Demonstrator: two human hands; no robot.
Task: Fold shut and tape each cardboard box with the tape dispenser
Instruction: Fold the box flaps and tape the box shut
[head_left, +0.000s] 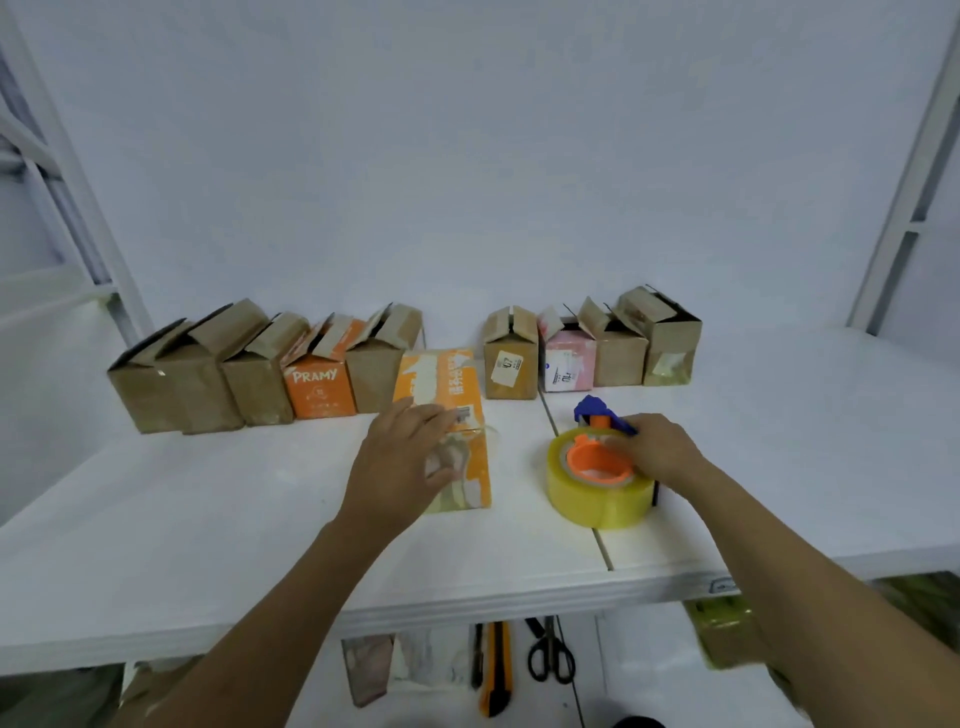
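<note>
Head view: we see the orange cardboard box (441, 374) standing on the white table (234, 519) with its top flaps folded down, right under the fingers of our left hand (400, 457). Those fingers lie fairly straight and slightly spread across the near edge of the box top, and the thumb rests against the front face; motion blur hides finer detail. To the right of those fingers, apart from the box, our right hand (660, 447) grips the tape dispenser (597, 499), its fingers curled over the orange hub of the yellow roll, which rests on the table. The blue handle (592, 408) pokes out just beyond the right fingertips. Past both sets of fingertips, a row of small boxes lines the wall with flaps partly raised: five to the left, including an orange PRAMY box (317, 384), and four to the right, one of them pink (569, 364). Below the near table edge, behind our wrists, lie scissors (550, 654) and a utility knife (496, 670).
</note>
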